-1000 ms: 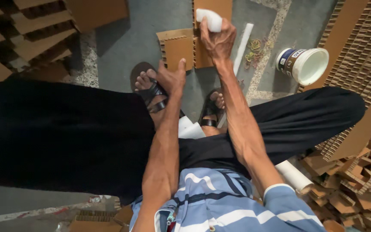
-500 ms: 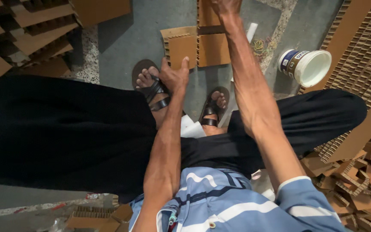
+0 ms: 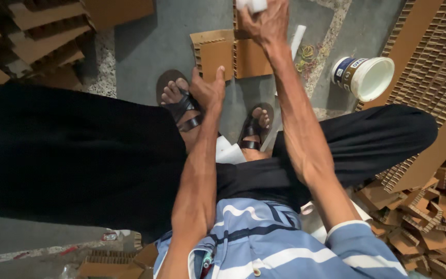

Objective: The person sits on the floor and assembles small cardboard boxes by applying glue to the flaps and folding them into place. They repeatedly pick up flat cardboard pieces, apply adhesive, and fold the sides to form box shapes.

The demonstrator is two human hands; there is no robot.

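Observation:
My right hand [image 3: 267, 21] is stretched far forward at the top edge of the view, closed around a small white object [image 3: 251, 4] that is mostly cut off. It hovers over a brown honeycomb cardboard piece [image 3: 251, 58] lying on the grey floor. My left hand [image 3: 209, 91] rests with its fingers on the near edge of a second cardboard piece [image 3: 212, 51], just beside my left sandalled foot [image 3: 179, 101]. I am seated with dark trousers; my right foot [image 3: 256, 126] sits below the cardboard.
A white plastic tub [image 3: 368, 76] lies on its side at the right. A white roll [image 3: 297, 41] and rubber bands [image 3: 306, 53] lie beside the cardboard. Honeycomb cardboard sheets [image 3: 429, 77] lean at right, scraps [image 3: 424, 217] pile below, stacked boards [image 3: 32, 36] sit top left.
My right hand has moved farther forward with the white object, now partly out of the view. My left hand stays at the cardboard's edge.

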